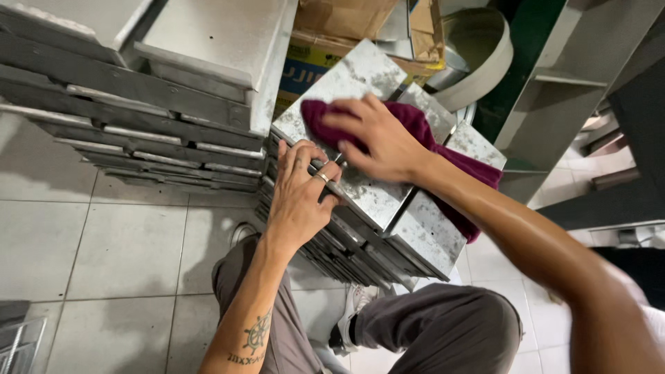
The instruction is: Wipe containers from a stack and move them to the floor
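Fingers (344, 122) of the right hand (377, 142) lie spread flat, pressing a dark maroon cloth (415, 125) onto the top square grey metal tray (364, 131) of a stack between the person's knees. Left hand (299, 201) fingers curl over that tray's near edge, gripping it. Left of the stack, more grey metal trays (131, 118) sit piled on the tiled floor (104, 249).

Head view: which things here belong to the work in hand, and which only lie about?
In use:
left hand gripping the top metal tray
right hand pressing the maroon cloth on it

Lying about:
second tray stack
cardboard boxes
round basin
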